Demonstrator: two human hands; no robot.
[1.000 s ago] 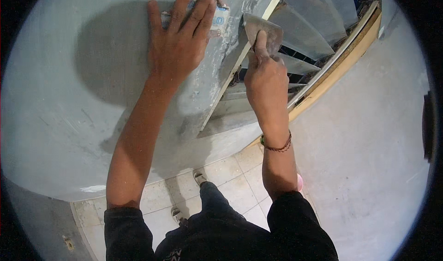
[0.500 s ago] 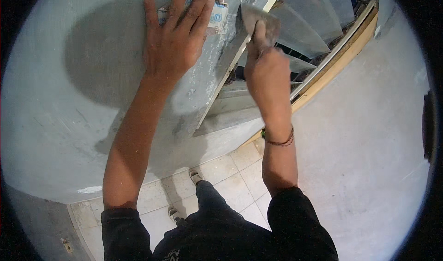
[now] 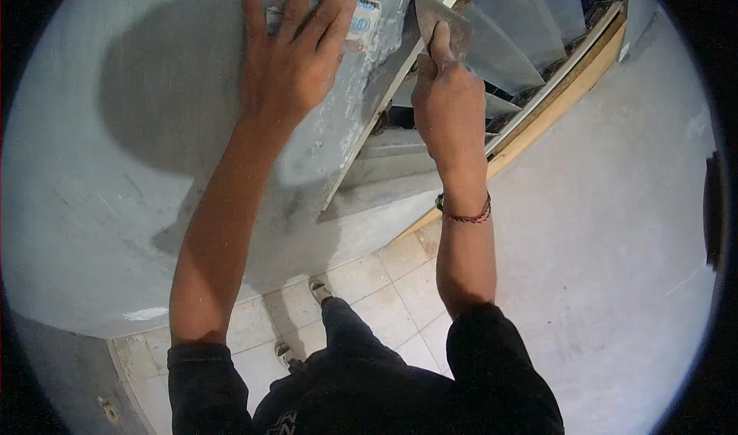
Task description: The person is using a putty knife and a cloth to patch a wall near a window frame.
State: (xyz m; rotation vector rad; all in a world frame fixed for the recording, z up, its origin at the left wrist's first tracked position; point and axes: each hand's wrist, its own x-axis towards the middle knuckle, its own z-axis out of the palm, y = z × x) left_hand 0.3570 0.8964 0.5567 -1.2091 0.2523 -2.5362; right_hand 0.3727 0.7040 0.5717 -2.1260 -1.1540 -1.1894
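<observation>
Scraper (image 3: 460, 35) in the right hand (image 3: 450, 101), which is clenched around the handle with one finger laid straight along the metal blade. The blade lies over the right edge of the grey wall (image 3: 84, 158), beside the louvred window (image 3: 503, 47); its upper-left corner reaches across the pale strip (image 3: 387, 97) bordering the opening, and whether it touches the wall there cannot be told. The left hand (image 3: 292, 66) is unclenched, fingers spread over a torn paper piece (image 3: 364, 26) with blue print, left of that same edge. Whitish scuffs (image 3: 350, 139) mark the wall between paper and strip. A braided bracelet (image 3: 470, 217) circles the right wrist. Beyond the wall's lower edge are the tiled floor (image 3: 403, 297) and two light-coloured shoes (image 3: 320, 290).
</observation>
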